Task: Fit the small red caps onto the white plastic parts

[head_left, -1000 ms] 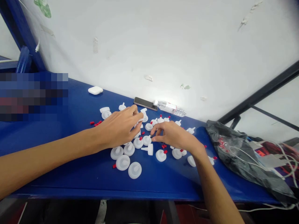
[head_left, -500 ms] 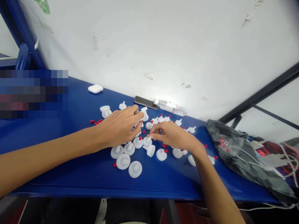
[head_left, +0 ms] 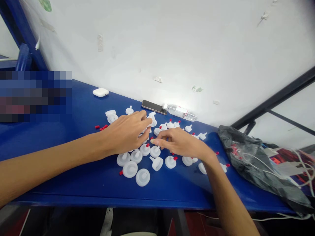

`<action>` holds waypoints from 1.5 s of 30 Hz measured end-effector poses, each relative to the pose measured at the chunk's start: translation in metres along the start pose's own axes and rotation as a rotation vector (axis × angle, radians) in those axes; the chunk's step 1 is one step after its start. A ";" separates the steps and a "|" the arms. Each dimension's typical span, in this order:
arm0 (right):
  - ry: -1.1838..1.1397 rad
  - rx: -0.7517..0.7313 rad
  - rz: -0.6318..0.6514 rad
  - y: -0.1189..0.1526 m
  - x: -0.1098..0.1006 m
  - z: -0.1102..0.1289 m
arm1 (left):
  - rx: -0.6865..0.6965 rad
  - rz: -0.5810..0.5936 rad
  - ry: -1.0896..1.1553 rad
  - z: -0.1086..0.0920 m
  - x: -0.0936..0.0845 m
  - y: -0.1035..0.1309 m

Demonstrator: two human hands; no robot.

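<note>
White spout caps, round with a narrow nozzle, are scattered over the blue table; one spout cap (head_left: 143, 177) lies near the front. Some carry a small red tip, such as the spout cap (head_left: 170, 162) below my right hand. My left hand (head_left: 131, 129) is closed, its curled fingers around a white spout cap (head_left: 149, 126) that they partly hide. Close by on the right, my right hand (head_left: 178, 141) has thumb and index finger slightly apart. Its thumb tip is beside a small red tip (head_left: 152, 138); whether they touch I cannot tell.
Along the wall lie a phone (head_left: 154, 107), a clear plastic bottle (head_left: 180, 112) and a white earbud case (head_left: 100, 92). Loose red tips (head_left: 103, 127) are by my left wrist. A grey plastic bag (head_left: 242, 170) with cables fills the right end of the blue table (head_left: 81, 183).
My right hand has left a spout cap's nozzle and moved slightly left and up to the loose red tip. A nearby spout cap has shifted and turned. My left hand stays put.
</note>
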State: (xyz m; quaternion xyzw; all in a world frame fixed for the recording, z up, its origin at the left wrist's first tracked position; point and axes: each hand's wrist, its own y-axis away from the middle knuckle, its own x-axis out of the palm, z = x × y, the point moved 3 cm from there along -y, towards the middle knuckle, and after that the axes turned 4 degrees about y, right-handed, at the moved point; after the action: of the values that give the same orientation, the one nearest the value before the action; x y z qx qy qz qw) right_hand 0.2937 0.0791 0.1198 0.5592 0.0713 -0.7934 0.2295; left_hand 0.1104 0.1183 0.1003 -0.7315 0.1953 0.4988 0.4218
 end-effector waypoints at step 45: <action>0.099 0.113 -0.059 0.000 -0.002 -0.003 | 0.011 -0.011 0.001 0.000 0.003 0.001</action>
State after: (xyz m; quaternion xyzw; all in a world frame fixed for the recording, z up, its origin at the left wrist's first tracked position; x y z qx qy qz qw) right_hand 0.2969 0.0811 0.1199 0.6076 0.0541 -0.7739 0.1704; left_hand 0.1108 0.1182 0.0973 -0.7305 0.1941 0.4950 0.4285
